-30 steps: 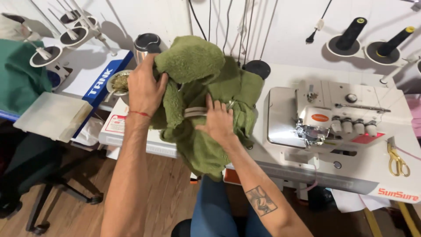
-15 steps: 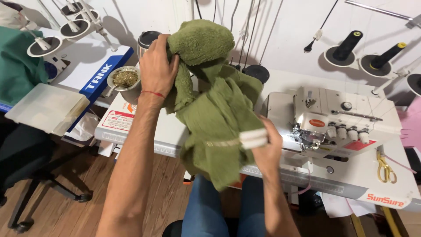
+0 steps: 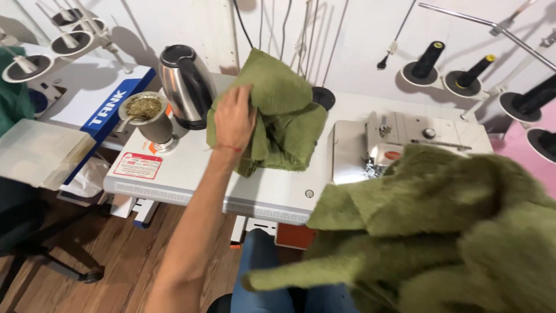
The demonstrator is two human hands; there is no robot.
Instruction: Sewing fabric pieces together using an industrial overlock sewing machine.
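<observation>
Fingers (image 3: 246,95) of the left hand (image 3: 233,119) curl into a pile of green cloth (image 3: 278,122), gripping its left edge. That pile rests on the white bench (image 3: 191,174), just beside the kettle (image 3: 185,84) and cup (image 3: 147,119). Bare bench lies in front of the pile. A second green cloth (image 3: 440,232) fills the lower right, covering the right hand and part of the sewing machine (image 3: 399,136); its fingers cannot be judged.
</observation>
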